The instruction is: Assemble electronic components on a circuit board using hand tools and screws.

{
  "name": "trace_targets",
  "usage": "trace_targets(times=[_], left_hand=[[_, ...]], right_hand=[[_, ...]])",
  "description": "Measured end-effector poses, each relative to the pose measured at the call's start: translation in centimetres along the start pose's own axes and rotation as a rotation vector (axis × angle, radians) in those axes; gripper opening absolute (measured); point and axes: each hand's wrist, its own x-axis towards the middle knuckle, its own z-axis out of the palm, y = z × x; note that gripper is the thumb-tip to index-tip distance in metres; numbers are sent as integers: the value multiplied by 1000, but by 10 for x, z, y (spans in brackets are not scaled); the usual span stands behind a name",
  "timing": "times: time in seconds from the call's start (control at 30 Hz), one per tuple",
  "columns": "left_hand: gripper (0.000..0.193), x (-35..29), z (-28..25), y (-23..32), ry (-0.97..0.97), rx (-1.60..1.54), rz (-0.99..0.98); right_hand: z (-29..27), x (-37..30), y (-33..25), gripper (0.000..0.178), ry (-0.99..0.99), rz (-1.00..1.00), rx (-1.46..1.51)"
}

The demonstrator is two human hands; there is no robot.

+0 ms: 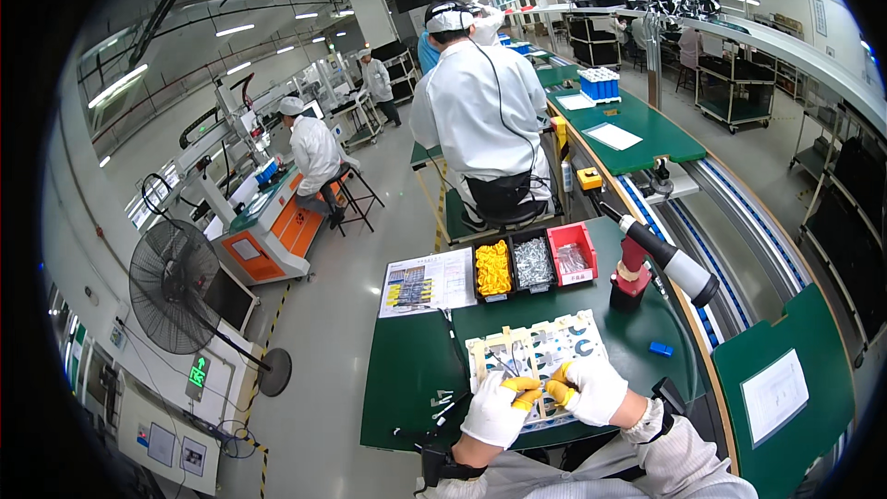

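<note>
A white panel [554, 333] with rows of round blue-and-white shapes and cream strips lies at the front of the green table. Both my hands, in white gloves with yellow fingertips, are over its near part, close together. My left hand [494, 411] has its thumb and fingers pinched; thin dark leads show just above it on the panel. Facing it, my right hand [594, 390] is also closed at the fingertips. Whatever lies between the fingers is too small to make out.
Behind the panel stand a black bin of yellow parts [492, 270], a black bin of metal screws [533, 263] and a red bin [573, 257]. A printed sheet [425, 283] lies left, a red-and-black power tool [633, 277] stands right, near a small blue piece [661, 349]. A co-worker [485, 111] sits ahead.
</note>
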Motion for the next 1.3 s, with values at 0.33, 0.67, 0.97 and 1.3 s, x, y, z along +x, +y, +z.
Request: trace_targets(times=[0.33, 0.67, 0.97, 1.3], left_hand=[[19, 1, 3, -8, -42, 29, 1], [19, -4, 5, -12, 0, 7, 21], [19, -12, 15, -25, 14, -85, 21], [21, -14, 26, -38, -32, -54, 60]], right_hand=[[0, 4, 9, 27, -40, 16, -11], [3, -2, 4, 23, -5, 109, 30], [5, -1, 9, 22, 29, 165, 280], [-50, 113, 27, 23, 233, 261, -322]])
